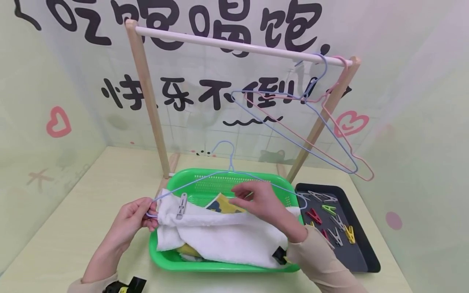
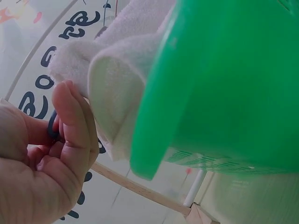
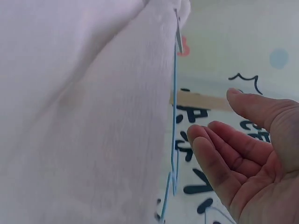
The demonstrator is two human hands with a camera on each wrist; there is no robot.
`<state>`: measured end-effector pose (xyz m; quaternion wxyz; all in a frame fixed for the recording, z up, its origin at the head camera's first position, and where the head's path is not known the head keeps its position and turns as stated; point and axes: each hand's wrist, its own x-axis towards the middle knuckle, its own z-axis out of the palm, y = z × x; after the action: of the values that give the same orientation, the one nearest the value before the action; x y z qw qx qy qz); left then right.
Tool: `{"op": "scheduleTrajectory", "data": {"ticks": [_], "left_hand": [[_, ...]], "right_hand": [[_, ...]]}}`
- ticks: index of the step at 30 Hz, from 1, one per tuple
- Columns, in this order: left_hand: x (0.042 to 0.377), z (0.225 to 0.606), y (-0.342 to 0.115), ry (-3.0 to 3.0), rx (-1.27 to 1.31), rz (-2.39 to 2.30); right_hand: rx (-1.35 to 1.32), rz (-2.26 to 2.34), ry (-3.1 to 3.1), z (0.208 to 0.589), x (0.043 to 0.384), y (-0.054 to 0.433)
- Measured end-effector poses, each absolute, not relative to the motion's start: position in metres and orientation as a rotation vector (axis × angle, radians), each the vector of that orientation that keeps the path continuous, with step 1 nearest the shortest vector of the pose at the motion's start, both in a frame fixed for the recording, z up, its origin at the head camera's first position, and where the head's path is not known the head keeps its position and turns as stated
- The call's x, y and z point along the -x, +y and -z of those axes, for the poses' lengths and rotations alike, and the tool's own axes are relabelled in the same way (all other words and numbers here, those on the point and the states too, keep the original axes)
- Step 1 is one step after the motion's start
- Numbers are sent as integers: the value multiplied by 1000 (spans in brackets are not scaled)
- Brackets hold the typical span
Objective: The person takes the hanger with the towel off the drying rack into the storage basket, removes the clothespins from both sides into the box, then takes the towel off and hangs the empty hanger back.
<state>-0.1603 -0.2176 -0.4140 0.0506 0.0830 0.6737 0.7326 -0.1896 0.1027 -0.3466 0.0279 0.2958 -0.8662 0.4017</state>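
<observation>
My left hand (image 1: pixel 132 217) pinches the left end of a blue wire hanger (image 1: pixel 231 170) between thumb and fingers. A white towel (image 1: pixel 227 240) is draped over the hanger's lower bar and hangs into the green basket (image 1: pixel 220 266). Near its left end, a grey clothespin (image 1: pixel 182 206) clips the towel. My right hand (image 1: pixel 261 200) is above the towel's right half, thumb and fingers apart with nothing between them. The right wrist view shows that hand (image 3: pixel 247 163) beside the hanger wire (image 3: pixel 174 121). A yellow patterned cloth (image 1: pixel 229 204) lies in the basket behind the towel.
A black tray (image 1: pixel 355 254) of several coloured clothespins stands right of the basket. Behind rises a wooden rack with a white rod (image 1: pixel 220 42); another blue hanger (image 1: pixel 311 87) and a pink hanger (image 1: pixel 360 158) hang at its right end.
</observation>
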Motion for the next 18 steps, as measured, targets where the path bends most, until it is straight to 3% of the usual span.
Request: {"op": "scheduleTrajectory", "data": {"ticks": [18], "left_hand": [[158, 411, -213, 2052, -279, -2239]], "right_hand": [[-900, -1368, -2921, 360, 194, 19]]}}
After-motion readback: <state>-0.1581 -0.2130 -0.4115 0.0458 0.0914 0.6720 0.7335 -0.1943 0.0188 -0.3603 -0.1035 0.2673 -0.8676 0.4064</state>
